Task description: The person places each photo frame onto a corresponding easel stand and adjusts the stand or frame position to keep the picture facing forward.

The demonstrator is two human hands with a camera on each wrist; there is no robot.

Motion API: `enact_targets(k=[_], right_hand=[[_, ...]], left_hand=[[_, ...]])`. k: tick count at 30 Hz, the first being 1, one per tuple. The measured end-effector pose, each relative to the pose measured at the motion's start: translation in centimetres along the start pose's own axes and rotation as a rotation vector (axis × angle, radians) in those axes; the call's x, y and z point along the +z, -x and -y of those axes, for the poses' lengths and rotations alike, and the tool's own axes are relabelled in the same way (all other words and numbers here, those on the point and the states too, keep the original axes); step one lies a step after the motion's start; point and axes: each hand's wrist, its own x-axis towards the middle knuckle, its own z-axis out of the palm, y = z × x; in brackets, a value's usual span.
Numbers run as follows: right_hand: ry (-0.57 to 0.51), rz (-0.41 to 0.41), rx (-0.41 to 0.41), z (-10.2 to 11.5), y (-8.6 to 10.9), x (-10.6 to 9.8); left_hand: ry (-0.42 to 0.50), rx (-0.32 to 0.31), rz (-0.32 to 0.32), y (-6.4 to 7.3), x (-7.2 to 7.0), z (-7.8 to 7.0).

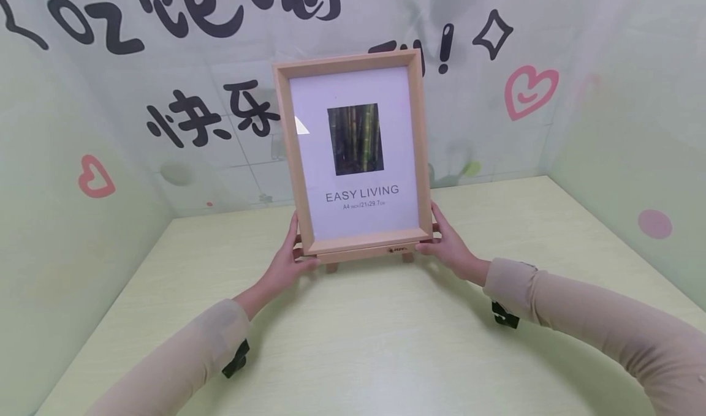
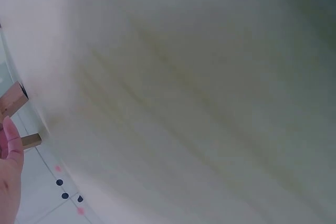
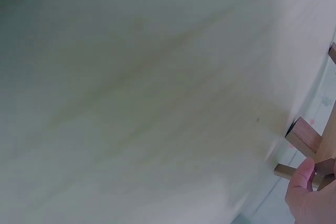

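A light wooden picture frame stands upright, leaning slightly back, on the ledge of a small wooden easel. Behind its clear front is a white sheet with a bamboo photo and the words EASY LIVING. At the lower left corner my left hand grips the end of the easel ledge, thumb in front and fingers up beside the frame. My right hand does likewise at the lower right corner. Easel legs and a thumb show at the edge of the right wrist view; the left wrist view shows similar pieces. Some fingertips are hidden.
A pale wood-grain table lies under both arms. Behind it hangs a white cloth with black lettering and pink hearts, and pale green panels stand at both sides. Dark straps show below the sleeves.
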Motion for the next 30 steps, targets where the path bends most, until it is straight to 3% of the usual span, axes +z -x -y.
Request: enact_targets(k=[5, 12, 30], right_hand=[[-0.008, 0.005, -0.006, 0.06, 0.07, -0.03], [-0.018, 0.020, -0.021, 0.01, -0.05, -0.19], [-0.045, 0.034, -0.026, -0.26, -0.04, -0.26]], left_hand=[[-0.002, 0.010, -0.006, 0.09, 0.08, -0.09], [0.007, -0.032, -0.001, -0.11, 0.03, -0.34], [0.013, -0.022, 0.008, 0.08, 0.11, -0.30]])
